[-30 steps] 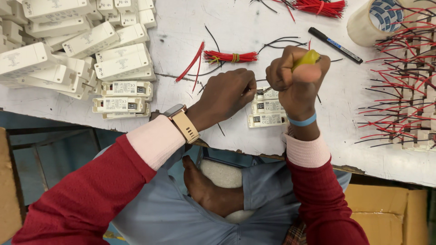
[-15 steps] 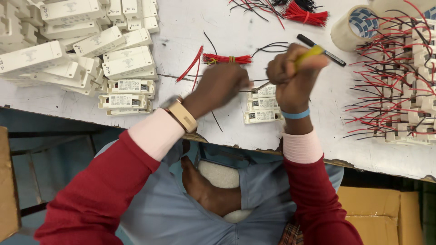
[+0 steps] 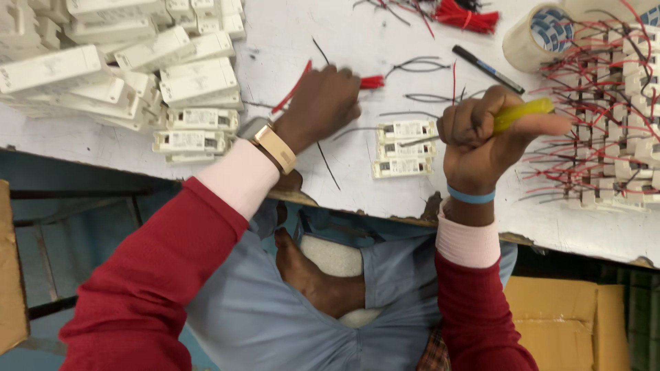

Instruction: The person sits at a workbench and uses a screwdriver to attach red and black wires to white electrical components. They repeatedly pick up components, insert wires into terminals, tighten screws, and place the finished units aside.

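Bare tabletop [image 3: 385,38] between stacked white modules [image 3: 124,75] and wired modules [image 3: 612,124].

- We are seeing small white modules with pale rectangular labels [image 3: 404,148] lying mid-table.
- We are noticing more labelled white modules [image 3: 192,130] lying left.
- We are spotting a cardboard box [image 3: 567,323] standing below the table.

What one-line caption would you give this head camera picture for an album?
Right hand grips a yellow-handled screwdriver above small white modules while the left hand reaches to a red wire bundle.
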